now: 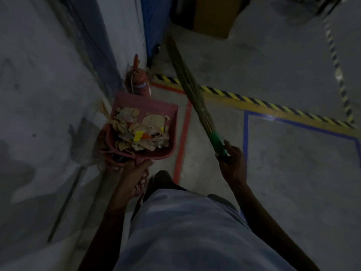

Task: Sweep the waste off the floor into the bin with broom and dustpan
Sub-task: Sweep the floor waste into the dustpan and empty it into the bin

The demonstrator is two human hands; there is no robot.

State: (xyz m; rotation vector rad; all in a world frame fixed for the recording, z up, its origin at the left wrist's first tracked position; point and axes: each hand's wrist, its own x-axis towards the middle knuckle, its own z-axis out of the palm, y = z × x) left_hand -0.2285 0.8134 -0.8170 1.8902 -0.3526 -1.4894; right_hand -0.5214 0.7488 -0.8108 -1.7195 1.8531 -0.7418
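My left hand [134, 178] grips the handle of a pink dustpan [156, 109], held above the floor next to the wall. The pan is heaped with waste [140, 132]: brown paper scraps, dry leaves and small yellow and orange bits. My right hand [231, 159] holds the green handle of a grass broom [192, 94], whose bristles point away and up to the left. Under the pan's left edge a reddish rim [104, 141] shows, possibly the bin, mostly hidden.
A red fire extinguisher [137, 83] stands against the wall beyond the pan. Red [182, 141], blue [245, 137] and yellow-black [273, 106] floor tapes mark the concrete. A blue cabinet [156, 24] and a cardboard box [214, 14] lie further ahead. The wall [48, 94] runs along my left.
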